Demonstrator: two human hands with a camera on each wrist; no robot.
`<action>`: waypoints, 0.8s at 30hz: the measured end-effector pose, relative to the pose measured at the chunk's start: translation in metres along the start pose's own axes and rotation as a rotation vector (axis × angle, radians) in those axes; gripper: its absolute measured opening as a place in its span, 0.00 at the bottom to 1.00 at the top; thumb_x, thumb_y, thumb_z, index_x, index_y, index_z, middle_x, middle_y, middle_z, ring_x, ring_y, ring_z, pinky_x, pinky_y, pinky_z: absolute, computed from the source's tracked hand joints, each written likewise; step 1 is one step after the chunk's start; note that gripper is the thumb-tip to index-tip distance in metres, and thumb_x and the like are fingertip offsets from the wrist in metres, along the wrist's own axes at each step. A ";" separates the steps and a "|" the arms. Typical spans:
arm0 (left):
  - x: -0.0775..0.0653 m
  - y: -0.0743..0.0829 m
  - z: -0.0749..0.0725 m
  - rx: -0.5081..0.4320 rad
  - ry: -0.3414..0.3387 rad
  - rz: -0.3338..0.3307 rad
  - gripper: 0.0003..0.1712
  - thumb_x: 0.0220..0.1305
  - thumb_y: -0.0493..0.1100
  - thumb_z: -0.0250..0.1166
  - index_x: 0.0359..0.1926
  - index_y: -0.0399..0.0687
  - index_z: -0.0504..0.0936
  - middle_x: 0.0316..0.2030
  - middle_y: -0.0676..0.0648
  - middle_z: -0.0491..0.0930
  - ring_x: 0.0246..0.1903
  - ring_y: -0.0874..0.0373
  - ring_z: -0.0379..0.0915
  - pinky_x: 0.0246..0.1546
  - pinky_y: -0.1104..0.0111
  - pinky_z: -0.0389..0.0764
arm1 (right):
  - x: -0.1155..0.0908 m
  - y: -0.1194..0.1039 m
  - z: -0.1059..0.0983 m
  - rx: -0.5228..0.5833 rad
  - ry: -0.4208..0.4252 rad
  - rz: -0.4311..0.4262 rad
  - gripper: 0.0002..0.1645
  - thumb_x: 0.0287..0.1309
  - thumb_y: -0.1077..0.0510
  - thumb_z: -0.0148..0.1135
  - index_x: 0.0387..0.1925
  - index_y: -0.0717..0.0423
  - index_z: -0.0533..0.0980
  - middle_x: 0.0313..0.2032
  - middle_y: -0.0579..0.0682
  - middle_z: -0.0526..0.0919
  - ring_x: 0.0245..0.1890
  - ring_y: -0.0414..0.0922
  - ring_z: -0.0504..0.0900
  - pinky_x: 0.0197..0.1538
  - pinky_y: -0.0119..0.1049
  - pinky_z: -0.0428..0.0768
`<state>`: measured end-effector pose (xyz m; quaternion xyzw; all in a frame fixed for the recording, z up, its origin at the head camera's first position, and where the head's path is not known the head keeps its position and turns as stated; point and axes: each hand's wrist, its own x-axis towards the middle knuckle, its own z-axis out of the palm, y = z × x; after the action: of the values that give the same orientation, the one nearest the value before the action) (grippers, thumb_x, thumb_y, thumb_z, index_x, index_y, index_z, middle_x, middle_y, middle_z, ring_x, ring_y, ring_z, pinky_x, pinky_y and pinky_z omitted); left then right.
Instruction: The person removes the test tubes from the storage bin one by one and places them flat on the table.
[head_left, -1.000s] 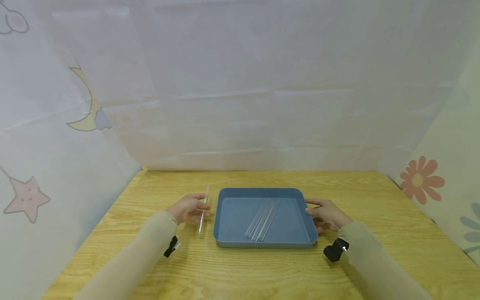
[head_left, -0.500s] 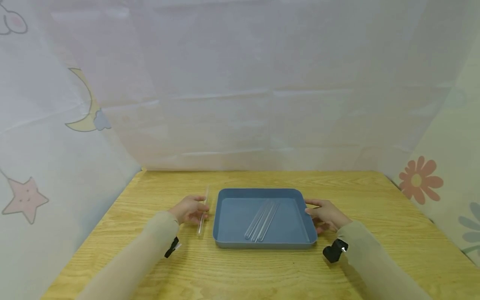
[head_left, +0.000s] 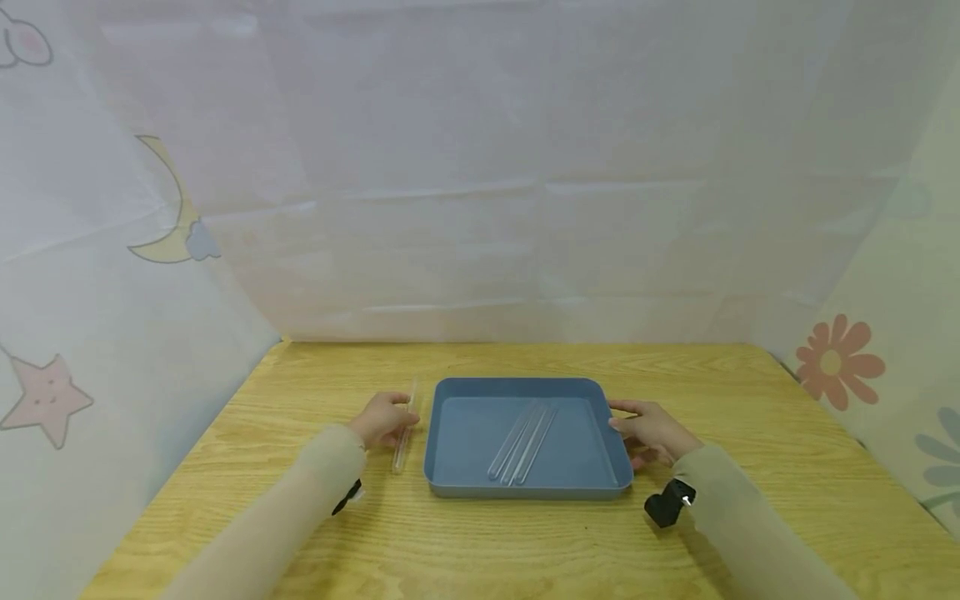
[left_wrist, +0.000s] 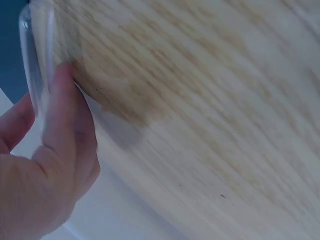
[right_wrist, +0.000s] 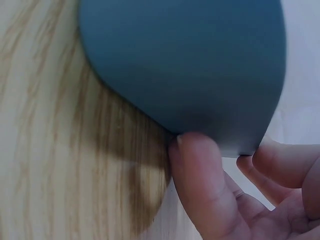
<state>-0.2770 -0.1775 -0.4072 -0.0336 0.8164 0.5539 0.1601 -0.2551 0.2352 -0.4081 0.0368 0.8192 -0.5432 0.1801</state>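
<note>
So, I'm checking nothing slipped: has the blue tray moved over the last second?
No, not visibly: against the table's back edge, the blue tray sits in the same place.

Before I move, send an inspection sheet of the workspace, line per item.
Surface: yellowish wood-grain tabletop, with a small dark speck.
Job's things: blue-grey rectangular tray with slender clear tubes lying in it; another slender clear tube outside, left of the tray.
Clutter: nothing seen.
Hands: left hand holds the outside tube; right hand holds the tray's right wall; black device at each wrist.
Cables: nothing seen.
Surroundings: pale sheets printed with a yellow moon, pink star and flowers.
</note>
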 end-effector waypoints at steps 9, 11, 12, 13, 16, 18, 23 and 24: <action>0.000 0.006 0.004 0.080 0.107 -0.064 0.28 0.65 0.31 0.60 0.64 0.27 0.65 0.28 0.43 0.77 0.15 0.61 0.60 0.19 0.71 0.70 | 0.000 0.001 -0.001 0.004 -0.009 0.000 0.35 0.72 0.59 0.51 0.73 0.66 0.52 0.40 0.56 0.84 0.33 0.48 0.84 0.29 0.44 0.82; -0.001 0.007 0.006 0.083 0.112 -0.073 0.28 0.65 0.31 0.60 0.64 0.27 0.64 0.26 0.45 0.75 0.14 0.61 0.57 0.17 0.71 0.66 | 0.000 0.001 -0.001 0.009 -0.008 0.000 0.35 0.72 0.59 0.51 0.73 0.66 0.52 0.39 0.56 0.84 0.32 0.49 0.84 0.28 0.44 0.82; -0.001 0.006 0.006 0.082 0.110 -0.072 0.29 0.65 0.31 0.60 0.65 0.26 0.64 0.26 0.46 0.74 0.14 0.61 0.56 0.17 0.71 0.65 | 0.000 0.001 -0.001 0.010 -0.008 -0.001 0.35 0.72 0.59 0.51 0.73 0.66 0.52 0.39 0.56 0.84 0.32 0.49 0.84 0.28 0.44 0.82; 0.000 0.006 0.006 0.083 0.104 -0.072 0.30 0.65 0.32 0.60 0.66 0.27 0.63 0.25 0.46 0.73 0.14 0.61 0.56 0.17 0.71 0.64 | 0.000 0.002 -0.001 0.007 -0.009 -0.004 0.35 0.73 0.59 0.50 0.73 0.66 0.52 0.39 0.55 0.84 0.32 0.48 0.84 0.28 0.44 0.82; 0.002 0.002 0.006 0.094 0.089 -0.069 0.33 0.65 0.32 0.60 0.67 0.26 0.60 0.23 0.47 0.71 0.14 0.61 0.55 0.16 0.72 0.62 | 0.000 0.001 0.000 0.012 -0.008 -0.002 0.34 0.73 0.59 0.50 0.73 0.66 0.52 0.38 0.55 0.84 0.32 0.49 0.84 0.28 0.43 0.82; 0.005 -0.001 0.006 0.106 0.080 -0.069 0.31 0.65 0.31 0.61 0.66 0.27 0.62 0.19 0.48 0.67 0.14 0.61 0.53 0.15 0.72 0.60 | -0.001 0.001 0.001 0.012 -0.009 -0.001 0.34 0.73 0.60 0.50 0.73 0.66 0.52 0.37 0.55 0.84 0.31 0.49 0.84 0.28 0.43 0.82; 0.008 -0.004 0.007 0.172 0.086 -0.063 0.33 0.64 0.33 0.61 0.67 0.27 0.61 0.13 0.50 0.61 0.12 0.62 0.50 0.12 0.72 0.58 | -0.001 0.000 0.001 0.015 -0.008 -0.006 0.34 0.73 0.59 0.50 0.73 0.67 0.52 0.38 0.55 0.84 0.31 0.49 0.84 0.29 0.44 0.83; 0.007 -0.004 0.007 0.184 0.092 -0.060 0.36 0.64 0.33 0.62 0.69 0.27 0.59 0.13 0.50 0.62 0.12 0.61 0.51 0.12 0.72 0.59 | -0.001 0.000 0.001 0.016 -0.007 -0.004 0.34 0.73 0.60 0.50 0.73 0.66 0.52 0.38 0.55 0.84 0.31 0.49 0.84 0.29 0.44 0.83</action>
<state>-0.2813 -0.1717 -0.4157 -0.0686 0.8690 0.4692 0.1417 -0.2539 0.2344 -0.4083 0.0349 0.8144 -0.5501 0.1816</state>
